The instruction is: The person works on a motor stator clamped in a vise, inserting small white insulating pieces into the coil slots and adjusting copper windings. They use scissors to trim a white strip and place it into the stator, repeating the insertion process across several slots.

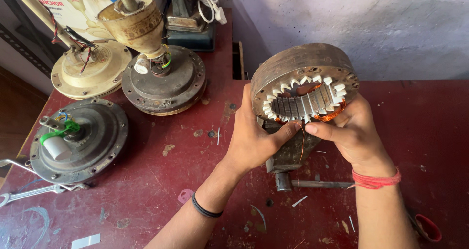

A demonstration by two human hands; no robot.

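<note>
stator [303, 78] tilted on vise [288, 156], mid red bench [415, 117] | left hand [254, 136] cups its lower rim, thumb on copper wire [302, 144] | right hand [354, 134] pinches wire, steadies right rim | judged heavy, rigid: grip outer rim; wire thin, snaps easily, white slot liners delicate

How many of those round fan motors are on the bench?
4: one stator held between the left hand and right hand, a grey one at left, a cream one and a dark one behind. Others may sit out of view.
</note>
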